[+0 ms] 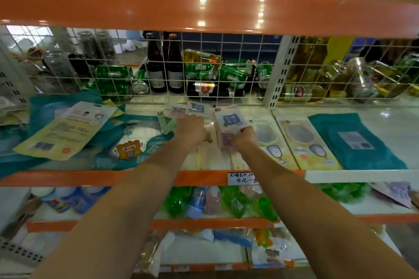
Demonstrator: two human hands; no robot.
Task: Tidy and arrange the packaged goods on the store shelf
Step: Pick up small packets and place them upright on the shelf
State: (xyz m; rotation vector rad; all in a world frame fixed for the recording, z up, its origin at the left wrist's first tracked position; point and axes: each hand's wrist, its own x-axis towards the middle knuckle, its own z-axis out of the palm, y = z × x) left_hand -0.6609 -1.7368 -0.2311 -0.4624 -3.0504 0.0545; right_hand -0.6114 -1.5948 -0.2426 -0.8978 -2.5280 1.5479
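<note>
While pinched: right grip [243, 137], packet [229, 121].

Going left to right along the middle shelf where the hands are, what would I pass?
Yellow packet → teal pack with the cartoon character → left hand, on small pink packets → right hand, holding a pink-and-white packet → two pale yellow packs → teal pack.

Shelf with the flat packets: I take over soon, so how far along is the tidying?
Done: teal pack and two yellow packs lie side by side on the right. In hand: right hand holds a pink packet; left hand reaches small packets. Left: overlapping yellow pouch and teal bags.
</note>
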